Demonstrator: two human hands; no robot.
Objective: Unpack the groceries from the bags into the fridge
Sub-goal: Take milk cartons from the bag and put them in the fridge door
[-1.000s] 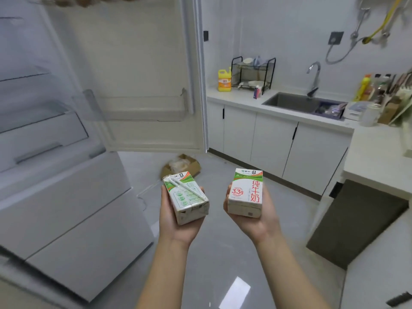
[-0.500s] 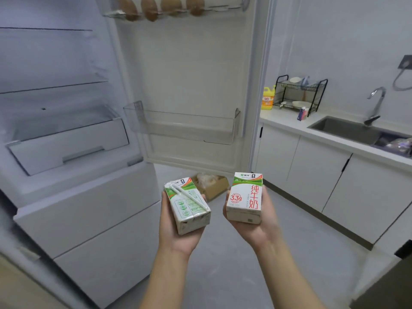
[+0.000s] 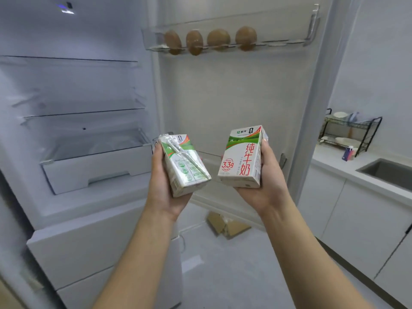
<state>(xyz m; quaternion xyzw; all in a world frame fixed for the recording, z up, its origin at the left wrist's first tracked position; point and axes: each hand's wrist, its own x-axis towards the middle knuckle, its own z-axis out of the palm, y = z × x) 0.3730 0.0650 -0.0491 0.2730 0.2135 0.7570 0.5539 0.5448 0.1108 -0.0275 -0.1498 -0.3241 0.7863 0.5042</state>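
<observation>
My left hand (image 3: pixel 161 188) holds a small white-and-green milk carton (image 3: pixel 185 167) with a wrapped straw across its back face. In my right hand (image 3: pixel 265 186) is a second milk carton (image 3: pixel 243 157), its front with red characters turned toward me. Both cartons are raised in front of the open fridge (image 3: pixel 73 103), level with its white crisper drawer (image 3: pixel 98 166) and the lower door bin (image 3: pixel 214 156), which is mostly hidden behind them. The glass shelves (image 3: pixel 73 113) inside are bare.
Several brown eggs (image 3: pixel 209 40) sit in the upper rack of the open door (image 3: pixel 240 97). A cardboard box (image 3: pixel 227 224) lies on the floor below the door. To the right run white cabinets (image 3: pixel 365 219), a sink (image 3: pixel 390 171) and a black dish rack (image 3: pixel 350 134).
The view has swung left and up toward the fridge interior and door. Both hands have lifted the cartons higher and closer to the door bin.
</observation>
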